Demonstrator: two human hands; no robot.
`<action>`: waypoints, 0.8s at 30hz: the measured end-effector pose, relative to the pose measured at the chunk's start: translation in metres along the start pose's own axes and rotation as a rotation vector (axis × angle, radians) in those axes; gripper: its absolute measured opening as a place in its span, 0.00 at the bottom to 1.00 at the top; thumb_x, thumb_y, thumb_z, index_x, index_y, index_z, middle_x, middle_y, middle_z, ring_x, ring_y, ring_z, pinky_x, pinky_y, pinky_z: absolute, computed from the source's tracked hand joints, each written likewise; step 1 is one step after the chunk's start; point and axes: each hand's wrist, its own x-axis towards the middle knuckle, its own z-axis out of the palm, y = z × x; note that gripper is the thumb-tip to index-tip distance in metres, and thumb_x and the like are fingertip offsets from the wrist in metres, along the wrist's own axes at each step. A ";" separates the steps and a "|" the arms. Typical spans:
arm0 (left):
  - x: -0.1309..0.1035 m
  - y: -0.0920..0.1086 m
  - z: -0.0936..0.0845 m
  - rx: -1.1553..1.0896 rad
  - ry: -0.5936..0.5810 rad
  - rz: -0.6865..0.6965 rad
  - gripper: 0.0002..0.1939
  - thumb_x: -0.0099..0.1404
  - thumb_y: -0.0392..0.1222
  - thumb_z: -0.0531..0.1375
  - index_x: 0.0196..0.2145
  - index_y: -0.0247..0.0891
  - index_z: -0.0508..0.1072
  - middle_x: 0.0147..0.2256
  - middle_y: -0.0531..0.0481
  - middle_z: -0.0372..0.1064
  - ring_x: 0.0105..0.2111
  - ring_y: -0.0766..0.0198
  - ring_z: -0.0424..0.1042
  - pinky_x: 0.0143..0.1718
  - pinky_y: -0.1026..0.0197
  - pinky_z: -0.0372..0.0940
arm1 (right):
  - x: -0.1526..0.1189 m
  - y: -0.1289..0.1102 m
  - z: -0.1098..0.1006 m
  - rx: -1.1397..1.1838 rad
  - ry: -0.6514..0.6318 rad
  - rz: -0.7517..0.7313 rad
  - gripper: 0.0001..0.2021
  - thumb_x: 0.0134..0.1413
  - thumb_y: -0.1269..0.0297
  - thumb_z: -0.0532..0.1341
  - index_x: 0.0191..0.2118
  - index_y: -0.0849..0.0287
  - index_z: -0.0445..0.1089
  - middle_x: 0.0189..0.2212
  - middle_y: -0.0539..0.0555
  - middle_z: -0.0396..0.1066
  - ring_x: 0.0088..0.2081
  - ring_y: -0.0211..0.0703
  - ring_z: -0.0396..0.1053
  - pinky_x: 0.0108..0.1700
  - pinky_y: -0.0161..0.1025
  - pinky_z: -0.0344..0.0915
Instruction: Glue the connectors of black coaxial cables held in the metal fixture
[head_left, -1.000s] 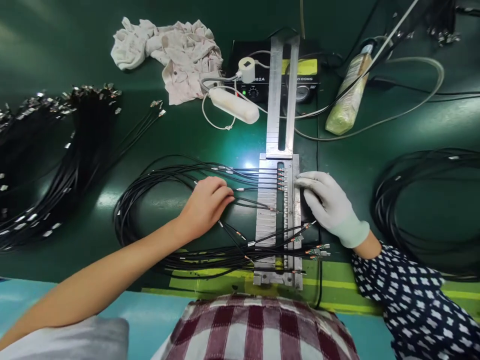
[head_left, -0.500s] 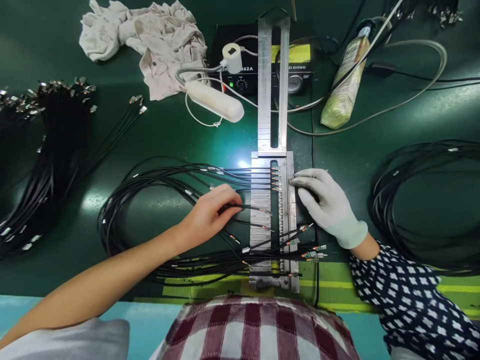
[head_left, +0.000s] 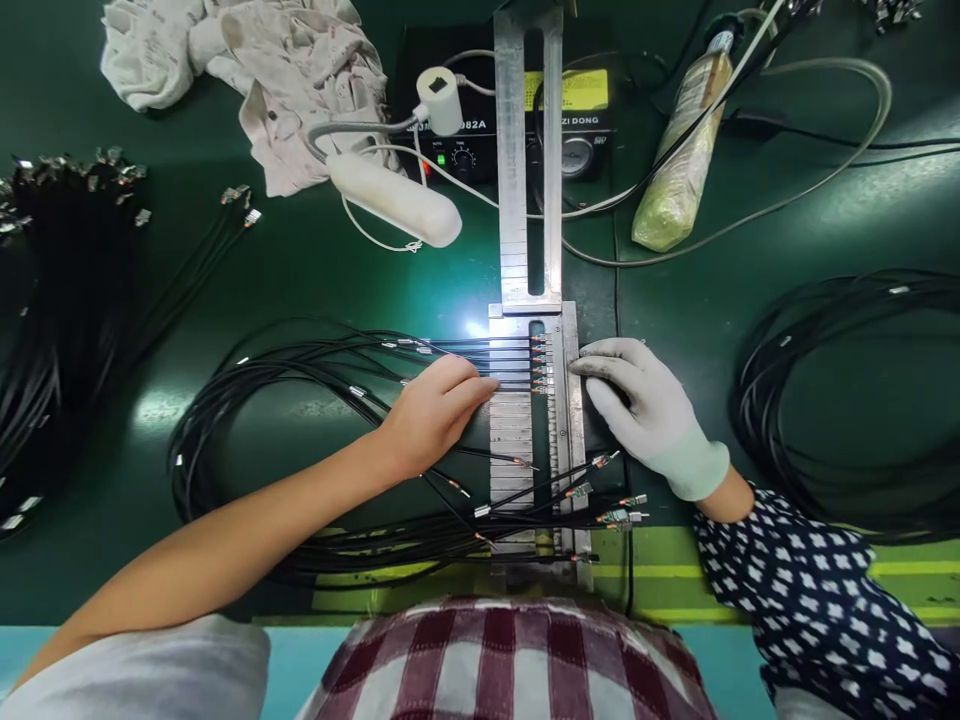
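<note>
Dark green covers the tabletop (head_left: 315,270), with a yellow-green strip and a pale blue edge along its near side. Nearest the camera, a red-and-white checked cloth (head_left: 510,660) fills the bottom of the view, and a dotted navy sleeve (head_left: 817,600) comes in from the lower right.

Just beyond, a slotted metal jig (head_left: 514,440) lies lengthwise away from the person. Loose black wires (head_left: 300,380) with metal tips loop across the tabletop from the left and cross the jig's near end, some tips poking out past its right edge.

The left hand (head_left: 431,410), bare, lies palm down over the wires at the jig's left edge, fingers stretched together toward a row of wires laid side by side in the slots; whether it pinches one I cannot tell. The right hand (head_left: 645,405), in a white glove, rests flat on the jig's right side, fingertips touching the rail beside the seated wire tips, holding nothing. The two hands are apart, the jig between them.

Farther out, a coil of black cable (head_left: 847,400) lies to the right and a thick bundle of black leads (head_left: 60,310) to the far left. Behind the jig, a long metal rail (head_left: 514,150) runs on to a black control box (head_left: 465,130). Beside them lie a white tube-shaped lamp (head_left: 394,200) on a flexible neck, a wrapped bottle (head_left: 679,170) and a crumpled stained rag (head_left: 255,70).
</note>
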 end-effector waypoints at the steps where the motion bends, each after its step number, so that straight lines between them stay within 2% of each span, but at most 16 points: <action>1: 0.001 -0.002 -0.001 0.013 -0.029 0.037 0.10 0.74 0.33 0.53 0.49 0.37 0.71 0.34 0.48 0.68 0.34 0.63 0.66 0.35 0.62 0.66 | 0.000 0.000 0.000 0.001 0.000 -0.001 0.10 0.70 0.68 0.55 0.49 0.56 0.74 0.49 0.58 0.71 0.51 0.54 0.70 0.54 0.53 0.70; 5: 0.003 -0.009 -0.007 0.081 -0.093 0.181 0.15 0.74 0.31 0.49 0.52 0.37 0.70 0.33 0.48 0.67 0.33 0.63 0.65 0.34 0.61 0.64 | 0.001 -0.001 0.000 0.003 0.006 -0.007 0.10 0.70 0.68 0.55 0.48 0.57 0.74 0.48 0.58 0.71 0.50 0.53 0.70 0.53 0.52 0.70; 11: 0.005 -0.009 -0.005 0.156 -0.066 0.285 0.15 0.74 0.31 0.50 0.54 0.36 0.69 0.33 0.48 0.69 0.32 0.63 0.65 0.35 0.60 0.63 | 0.000 0.000 0.000 0.017 0.003 0.012 0.10 0.69 0.68 0.56 0.48 0.57 0.74 0.48 0.58 0.71 0.51 0.53 0.70 0.53 0.51 0.70; 15: -0.004 -0.003 -0.005 0.192 -0.064 0.186 0.16 0.75 0.32 0.50 0.54 0.36 0.71 0.39 0.44 0.69 0.41 0.59 0.67 0.43 0.57 0.61 | 0.001 0.001 0.001 0.028 -0.003 0.015 0.10 0.69 0.68 0.56 0.48 0.57 0.74 0.48 0.58 0.71 0.50 0.53 0.70 0.53 0.51 0.70; 20: -0.011 0.001 -0.007 0.260 -0.166 0.107 0.20 0.74 0.31 0.49 0.59 0.40 0.69 0.33 0.49 0.65 0.33 0.61 0.60 0.37 0.57 0.53 | 0.001 0.002 0.001 0.029 0.006 0.004 0.11 0.70 0.66 0.55 0.48 0.55 0.75 0.47 0.57 0.71 0.49 0.54 0.71 0.52 0.52 0.70; 24: -0.015 0.008 -0.016 0.104 -0.255 0.064 0.18 0.76 0.35 0.49 0.61 0.40 0.65 0.36 0.48 0.69 0.35 0.61 0.62 0.38 0.57 0.55 | -0.009 -0.001 -0.001 0.013 0.001 -0.020 0.11 0.69 0.67 0.56 0.49 0.57 0.75 0.50 0.59 0.70 0.53 0.55 0.69 0.55 0.53 0.69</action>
